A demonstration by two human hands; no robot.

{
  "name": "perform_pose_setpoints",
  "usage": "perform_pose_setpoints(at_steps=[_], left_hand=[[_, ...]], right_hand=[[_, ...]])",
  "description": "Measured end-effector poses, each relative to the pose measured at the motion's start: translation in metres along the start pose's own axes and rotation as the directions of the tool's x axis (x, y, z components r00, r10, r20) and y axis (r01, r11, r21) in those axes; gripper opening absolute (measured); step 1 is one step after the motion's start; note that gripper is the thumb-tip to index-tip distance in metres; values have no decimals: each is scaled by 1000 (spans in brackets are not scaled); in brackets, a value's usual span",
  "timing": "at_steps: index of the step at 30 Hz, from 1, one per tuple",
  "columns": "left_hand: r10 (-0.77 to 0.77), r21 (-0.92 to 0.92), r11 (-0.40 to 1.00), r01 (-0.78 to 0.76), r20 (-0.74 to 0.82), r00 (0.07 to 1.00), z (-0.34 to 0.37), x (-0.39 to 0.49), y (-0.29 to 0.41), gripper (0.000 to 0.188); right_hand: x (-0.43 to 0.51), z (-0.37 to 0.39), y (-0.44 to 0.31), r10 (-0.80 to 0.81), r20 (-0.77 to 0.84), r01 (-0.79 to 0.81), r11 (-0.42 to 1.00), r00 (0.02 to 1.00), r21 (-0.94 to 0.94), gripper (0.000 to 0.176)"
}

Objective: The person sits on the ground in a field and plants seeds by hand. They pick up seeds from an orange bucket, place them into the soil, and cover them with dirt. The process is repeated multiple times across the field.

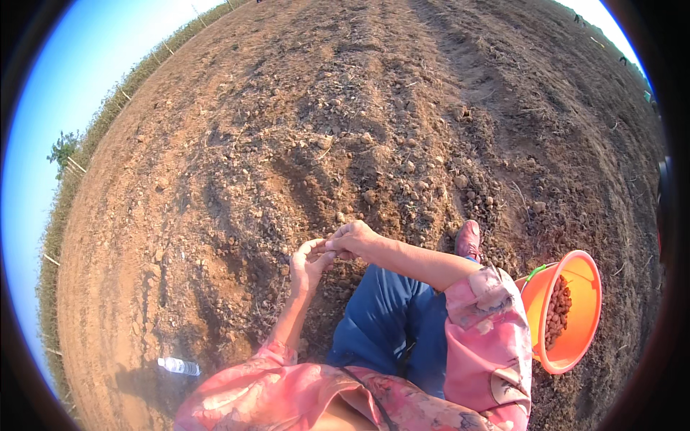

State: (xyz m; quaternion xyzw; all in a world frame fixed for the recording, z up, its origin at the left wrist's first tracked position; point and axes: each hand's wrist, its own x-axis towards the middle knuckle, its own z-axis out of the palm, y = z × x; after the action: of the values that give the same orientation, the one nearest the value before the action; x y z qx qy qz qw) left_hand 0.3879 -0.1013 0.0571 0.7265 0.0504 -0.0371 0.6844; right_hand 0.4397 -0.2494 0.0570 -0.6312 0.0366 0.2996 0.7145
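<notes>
In front of my body, above the dry soil [318,178], my two hands meet. My left hand [308,266] is palm-up with its fingers curled, and its fingertips touch those of my right hand [353,238]. The right thumb and forefinger come together over the left fingertips. Whether something small is held between them is hidden by the fingers. To the right of my right arm, an orange plastic bucket [585,323] leans with its mouth towards me. A heap of small reddish-brown pods or tubers [558,312] lies inside it.
A clear plastic water bottle [179,366] with a label lies on the ground to my left. My red shoe [468,240] rests on cloddy earth, beyond my bent legs in blue trousers [377,315]. Furrows run away ahead. Green plants and pale stakes [52,260] line the left edge.
</notes>
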Motion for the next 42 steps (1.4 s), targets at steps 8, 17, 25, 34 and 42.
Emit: perform_pose_setpoints(at_steps=[8,17,25,34,42], left_hand=[[-227,-407,879,248,100,969,-4,10,-5,23],[-202,-566,770,294,220,954,-10,10,1,24],[-149,-667,666,335,321,935,-18,8,2,25],[-169,-410,886,216,148,974,3,9,7,25],[-130,-240,956,170,173,976,7,21,-6,25]], right_hand=[[0,-14,-8,-156,18,157,982,988,-104,12],[0,-16,-9,1,109,-30,963,994,267,27],[-1,-22,-9,-10,261,-75,947,965,312,20],[-2,-28,-11,-153,345,11,924,926,381,20],[-6,-30,-15,-61,295,32,994,954,102,19]])
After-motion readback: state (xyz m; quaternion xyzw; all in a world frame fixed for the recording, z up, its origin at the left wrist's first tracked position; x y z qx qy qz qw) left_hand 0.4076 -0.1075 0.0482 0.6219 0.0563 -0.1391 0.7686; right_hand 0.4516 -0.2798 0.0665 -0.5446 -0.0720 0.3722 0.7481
